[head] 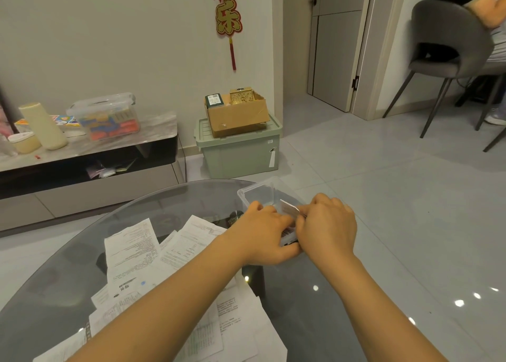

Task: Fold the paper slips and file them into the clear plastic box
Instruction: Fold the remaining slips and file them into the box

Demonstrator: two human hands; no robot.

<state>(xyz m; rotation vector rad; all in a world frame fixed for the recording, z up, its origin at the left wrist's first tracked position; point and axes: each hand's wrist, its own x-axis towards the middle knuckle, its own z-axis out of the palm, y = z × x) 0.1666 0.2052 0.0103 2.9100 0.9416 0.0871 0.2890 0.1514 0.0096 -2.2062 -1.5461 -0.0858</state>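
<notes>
A small clear plastic box (pixel 257 191) stands on the round glass table (pixel 191 197), near its far right edge. Both hands are at the box's near end. My right hand (pixel 325 222) pinches a folded paper slip (pixel 289 208) that stands on edge over the box. My left hand (pixel 267 233) curls around the near side of the box, thumb underneath by the edge. Several unfolded printed paper slips (pixel 131 249) lie spread across the table to the left of and under my forearms. The box's near half is hidden by my hands.
A low TV cabinet (pixel 90 148) with a lidded plastic bin and containers stands at the far left. A green storage crate (pixel 238 148) with a cardboard box on top sits by the wall. A grey chair (pixel 443 41) with a seated person is at the far right.
</notes>
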